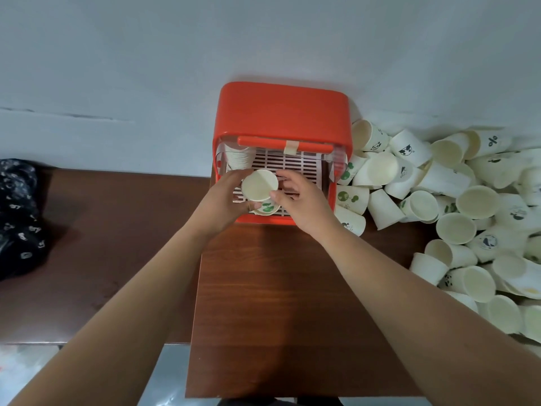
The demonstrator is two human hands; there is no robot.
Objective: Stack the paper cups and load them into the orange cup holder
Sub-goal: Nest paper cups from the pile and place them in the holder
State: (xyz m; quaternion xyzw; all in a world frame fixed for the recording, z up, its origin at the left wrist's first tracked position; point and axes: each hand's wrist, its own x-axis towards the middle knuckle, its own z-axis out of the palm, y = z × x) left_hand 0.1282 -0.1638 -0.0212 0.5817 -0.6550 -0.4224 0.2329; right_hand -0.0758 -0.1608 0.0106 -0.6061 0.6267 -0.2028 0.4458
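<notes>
Nearest the camera, two bare forearms reached out over the dark wooden counter [278, 288]. The left hand [225, 197] and the right hand [298, 197] met at a short stack of paper cups [260, 189], held mouth-up just above the white slatted tray [295, 167] of the orange cup holder [281, 112]. The left fingers [251, 205] were curled closed around the stack's side; the right fingers [279, 196] pinched its rim and wall from the other side.

Such cups looked very light, thin-walled and easily crushed, so a gentle hold low on the wall, away from the soft rim, seemed wisest; nested cups probably slide apart if tilted.

Deeper in the holder, at its left rear corner, a loaded stack [238, 159] already lay on its side. To the right, a large heap of loose cups [453, 206] lay spilled across the counter against the pale wall, some printed with green or black motifs. Far left sat a dark patterned bag [17, 212].
</notes>
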